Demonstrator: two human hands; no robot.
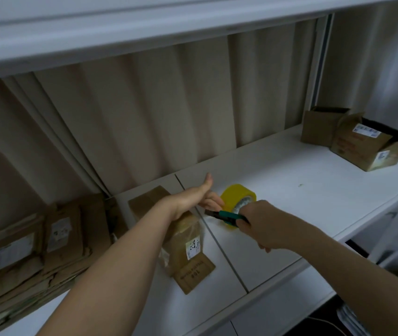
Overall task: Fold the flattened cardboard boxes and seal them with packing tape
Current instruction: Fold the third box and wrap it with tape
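Gripping a green cutter (pixel 229 216) in the right hand (pixel 261 226), a person is slicing tape (pixel 239 202) pinched by left hand (pixel 193 200) fingers (pixel 213 202) above the desk-top box (pixel 188 238); the blade is risking nicking them.

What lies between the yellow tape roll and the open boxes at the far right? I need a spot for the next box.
In the head view, only bare white counter lies between the tape roll and the open boxes, apart from one tiny speck.
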